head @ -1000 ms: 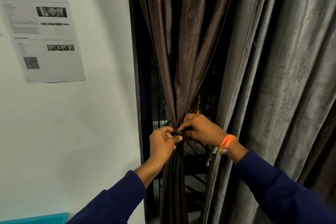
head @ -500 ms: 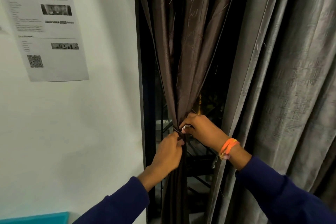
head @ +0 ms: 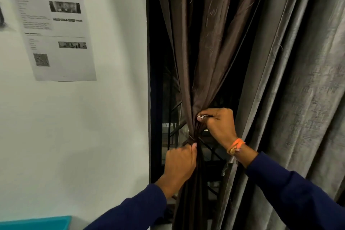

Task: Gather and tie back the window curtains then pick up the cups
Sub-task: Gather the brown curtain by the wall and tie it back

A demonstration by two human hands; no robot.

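- My left hand (head: 180, 162) has dropped below the cinch, fist gripping the gathered dark brown satin curtain (head: 209, 46); a second ago it pinched at the knot.
- My right hand (head: 217, 125) still pinches the folds just above the thin tie band (head: 192, 139).
- Looks like the tie is being pulled tight; bunch sits by the window frame.
- Grey textured curtain (head: 298, 80) untied; cups not in view.

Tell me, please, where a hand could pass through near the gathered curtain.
One dark gap lies between the window frame and the brown curtain, above the left hand. Another lies between the brown curtain and the grey curtain, above the right hand. At the gathered point both hands crowd it.
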